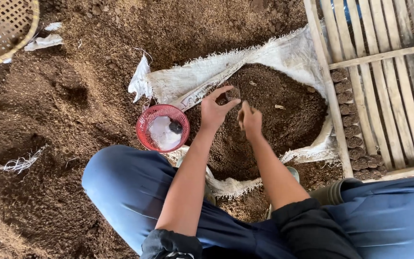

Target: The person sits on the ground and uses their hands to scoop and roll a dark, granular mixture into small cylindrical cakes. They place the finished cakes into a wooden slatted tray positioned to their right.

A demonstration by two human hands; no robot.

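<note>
My left hand hovers over an open white woven sack full of dark brown soil. Its fingers pinch a small dark clump of soil. My right hand is just to the right of it, fingers curled around a bit of soil, above the same sack. A small red plastic basket stands left of my left hand; it holds something white and a small dark ball. I squat over the sack, my blue trouser knees at the bottom of the view.
A bamboo slat tray lies at the right with a row of dark soil blocks along its left edge. A woven bamboo basket sits at the top left. Loose brown soil covers the ground all around.
</note>
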